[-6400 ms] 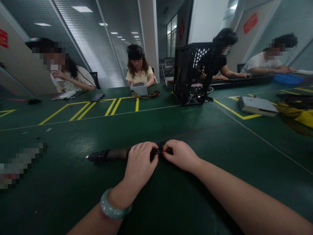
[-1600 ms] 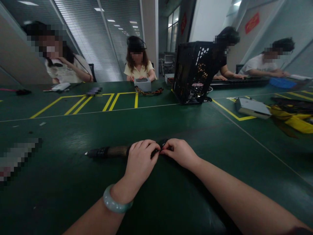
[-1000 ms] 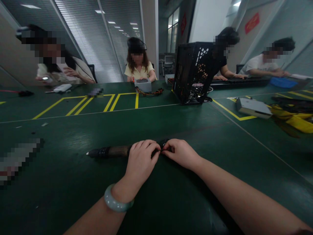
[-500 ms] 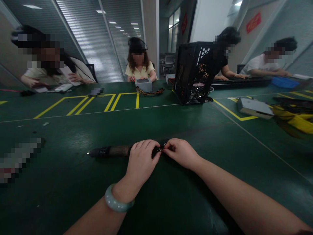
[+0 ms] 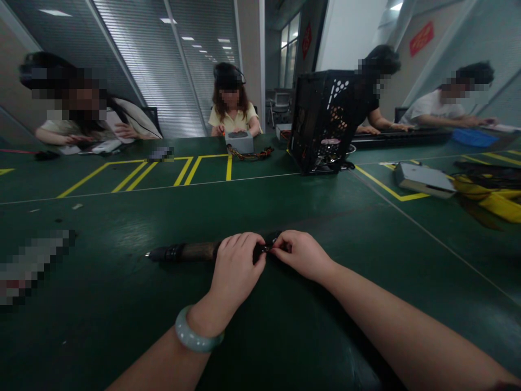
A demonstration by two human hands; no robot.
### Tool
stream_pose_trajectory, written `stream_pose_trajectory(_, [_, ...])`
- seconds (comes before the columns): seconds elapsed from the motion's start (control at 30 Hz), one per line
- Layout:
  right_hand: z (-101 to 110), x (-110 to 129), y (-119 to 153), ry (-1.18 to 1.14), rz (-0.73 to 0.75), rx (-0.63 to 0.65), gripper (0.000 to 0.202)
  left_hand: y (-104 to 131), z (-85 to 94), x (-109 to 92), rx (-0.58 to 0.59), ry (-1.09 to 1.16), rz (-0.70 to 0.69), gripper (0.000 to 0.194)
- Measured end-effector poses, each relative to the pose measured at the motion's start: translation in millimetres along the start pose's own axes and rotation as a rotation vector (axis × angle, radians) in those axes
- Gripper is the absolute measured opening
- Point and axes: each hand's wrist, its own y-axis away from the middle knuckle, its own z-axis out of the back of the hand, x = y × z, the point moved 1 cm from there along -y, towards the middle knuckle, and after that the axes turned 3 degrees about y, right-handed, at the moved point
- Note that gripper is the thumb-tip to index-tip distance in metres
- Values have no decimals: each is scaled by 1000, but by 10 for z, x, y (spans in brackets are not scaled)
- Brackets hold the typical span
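Note:
A long dark rod-shaped thing (image 5: 198, 251) lies across the table in front of me. Its left end narrows to a black tip with a small metal point, and a brown stretch follows the black ribbed part. My left hand (image 5: 240, 260) is curled over its right half, fingers wrapped round it from above. A jade-coloured bangle (image 5: 197, 336) circles that wrist. Close by, my right hand (image 5: 299, 252) pinches at the rod's right end, thumb and forefinger together beside a small shiny bit. What lies between those fingertips is too small to make out.
A black computer case (image 5: 313, 130) stands beyond my hands. Power supply units (image 5: 240, 142) with cables sit at the far side. A silver box (image 5: 424, 179) and yellow-black items (image 5: 496, 198) lie right; a blurred object (image 5: 35, 263) lies left. Several people sit opposite.
My hands and the rod hardly differ. At the far left, a person's head and hand have shifted slightly.

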Motion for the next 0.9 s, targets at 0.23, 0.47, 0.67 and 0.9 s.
stream_pose_trajectory(0.23, [-6, -8, -4, 9, 20, -12, 6, -9, -1, -2, 14, -18, -29, 15])
stream_pose_trajectory(0.47, [-11, -14, -1, -1, 10, -8, 6, 3, -14, 8, -22, 0, 2, 18])
stream_pose_trajectory(0.67, [-6, -5, -4, 3, 5, 3, 4, -2, 13, -14, 10, -16, -27, 12])
stream_pose_trajectory(0.9, [8, 10, -5, 5, -3, 5, 6, -1, 4, -14, -9, 0, 15, 20])
